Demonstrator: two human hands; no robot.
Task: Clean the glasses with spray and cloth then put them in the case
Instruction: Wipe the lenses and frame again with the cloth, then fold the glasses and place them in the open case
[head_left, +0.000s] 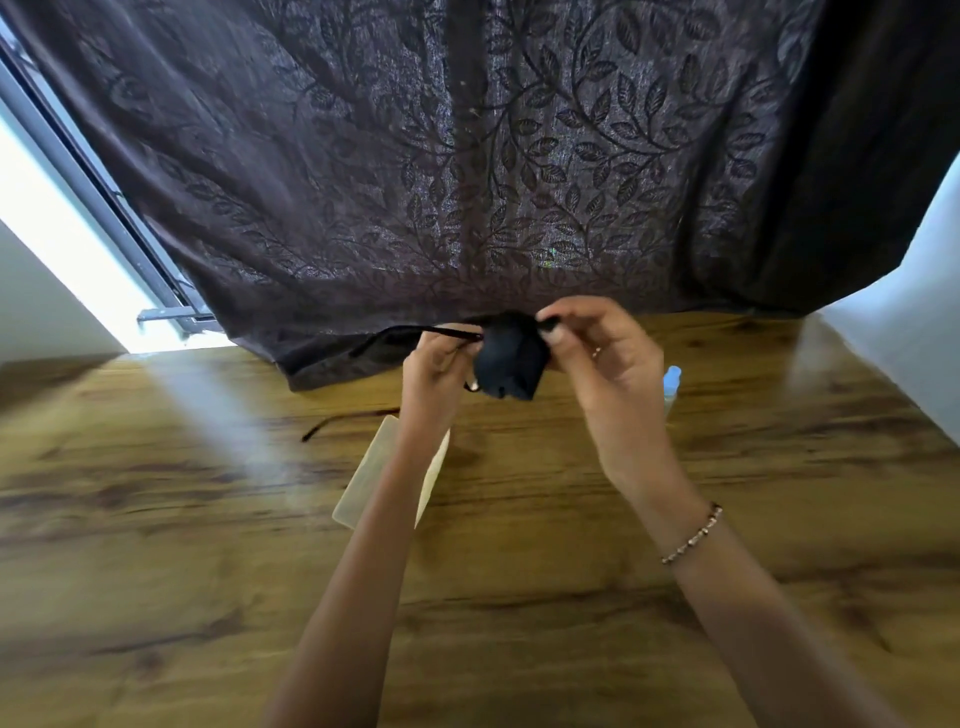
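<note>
Currently, both hands are raised above the wooden desk (519, 545), approx. centre of view, in front of the dark leaf-pattern curtain (467, 156).

Left hand (434, 374): fingers closed on the glasses (415, 332) at the frame, near the hinge. One temple arm extends left from the grip, level w/ the curtain hem. A second dark temple arm shows lower left, hanging over the desk; whether its tip touches the surface cannot be told.

Right hand (597, 353): thumb and fingers pinched shut on the black cleaning cloth (511, 358), which is bunched round the lens area. The cloth covers the lens, so lens condition is not visible. A ring shows on one finger; a beaded bracelet (693, 532) sits on the right wrist.

Other items:
- Glasses case (363, 483): pale, translucent, lying flat on the desk under the left forearm, partly hidden by it. Lid position cannot be told.
- Spray bottle (671, 384): clear w/ a pale blue top, standing on the desk just beside the right hand, mostly hidden behind it.

Bkgd: window frame (104, 208) at far left w/ bright light falling across the desk; white wall (909, 338) at right.
</note>
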